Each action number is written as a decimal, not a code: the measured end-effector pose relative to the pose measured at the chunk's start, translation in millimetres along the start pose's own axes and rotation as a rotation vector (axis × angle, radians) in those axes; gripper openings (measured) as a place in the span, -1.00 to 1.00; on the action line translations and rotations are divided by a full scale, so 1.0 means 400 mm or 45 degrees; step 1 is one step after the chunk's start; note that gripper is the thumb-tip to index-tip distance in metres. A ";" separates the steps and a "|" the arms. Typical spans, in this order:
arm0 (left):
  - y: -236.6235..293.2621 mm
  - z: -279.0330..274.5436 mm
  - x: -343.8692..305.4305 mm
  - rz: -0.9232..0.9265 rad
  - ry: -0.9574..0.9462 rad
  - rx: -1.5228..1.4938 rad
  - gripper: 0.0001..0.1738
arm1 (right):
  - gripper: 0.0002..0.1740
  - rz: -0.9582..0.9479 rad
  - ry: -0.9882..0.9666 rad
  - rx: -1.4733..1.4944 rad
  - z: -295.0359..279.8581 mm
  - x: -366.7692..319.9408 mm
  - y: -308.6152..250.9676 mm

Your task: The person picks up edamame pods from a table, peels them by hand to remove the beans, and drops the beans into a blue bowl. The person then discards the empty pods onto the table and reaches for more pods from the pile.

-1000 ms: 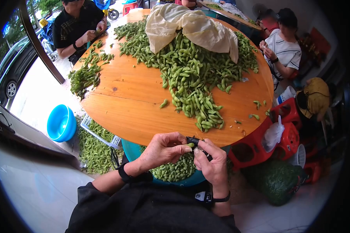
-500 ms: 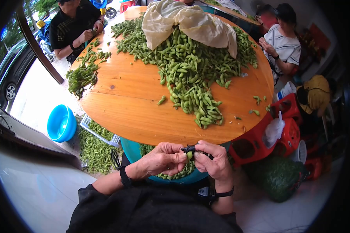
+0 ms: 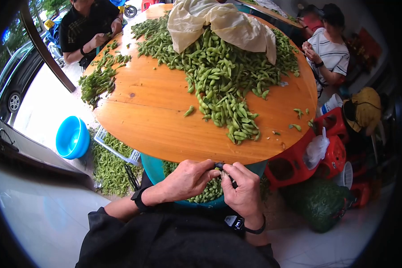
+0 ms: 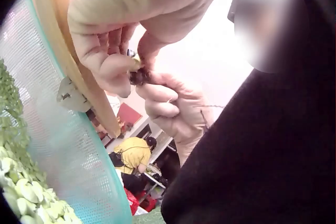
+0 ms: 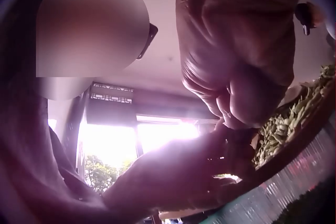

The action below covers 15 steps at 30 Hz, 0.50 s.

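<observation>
Just past the table's near edge, both hands meet over a teal basket [image 3: 152, 169] of shelled green beans [image 3: 210, 193]. My left hand [image 3: 183, 179] pinches a green edamame pod [image 4: 137, 60] between thumb and forefinger. From the other side, my right hand [image 3: 243, 191] grips the pod's end with thumb and forefinger. A black covering [image 3: 219, 165] sits at the right forefinger's tip. Most of the pod is hidden by the fingers. On the wooden table [image 3: 152, 129] lies a large heap of edamame pods [image 3: 223, 85], partly under a cream cloth [image 3: 223, 27].
A blue basin [image 3: 72, 137] and a spread of pods [image 3: 114, 172] are on the floor at left. Red stools [image 3: 295, 165] and a full green sack [image 3: 317, 205] stand at right. Two people [image 3: 91, 31] [image 3: 328, 49] sit across the table.
Both hands stay together at the table edge. They have turned slightly, and less of the green pod shows between the fingertips than half a second ago.
</observation>
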<state>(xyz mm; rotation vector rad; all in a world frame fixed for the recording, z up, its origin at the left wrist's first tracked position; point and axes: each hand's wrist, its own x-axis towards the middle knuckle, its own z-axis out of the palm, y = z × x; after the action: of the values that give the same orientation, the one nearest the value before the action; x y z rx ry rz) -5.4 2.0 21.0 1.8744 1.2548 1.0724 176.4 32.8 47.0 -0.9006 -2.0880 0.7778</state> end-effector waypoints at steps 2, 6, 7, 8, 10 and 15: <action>-0.003 -0.004 -0.002 -0.023 -0.069 0.009 -0.79 | -0.81 0.014 0.053 -0.048 0.011 -0.005 -0.002; 0.034 -0.028 0.012 -0.234 -0.235 -0.308 -0.68 | -0.81 0.018 0.086 -0.042 0.019 -0.013 0.001; 0.032 -0.031 0.012 -0.237 -0.227 -0.307 -0.68 | -0.82 0.025 0.100 -0.043 0.020 -0.014 0.003; 0.028 -0.032 0.011 -0.363 -0.305 -0.529 -0.64 | -0.82 0.033 0.114 -0.044 0.021 -0.015 0.004; 0.013 -0.027 0.007 -0.488 -0.375 -0.754 -0.59 | -0.82 0.020 0.151 -0.065 0.034 -0.019 0.005; 0.015 0.020 0.003 -0.715 -0.165 -1.318 -0.62 | -0.79 -0.145 0.326 -0.434 0.092 -0.035 0.001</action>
<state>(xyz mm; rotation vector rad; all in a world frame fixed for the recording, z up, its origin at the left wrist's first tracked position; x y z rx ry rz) 4.4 0.8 22.7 0.7328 0.8005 0.9699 154.3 13.3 20.8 -0.9924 -2.0507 0.2332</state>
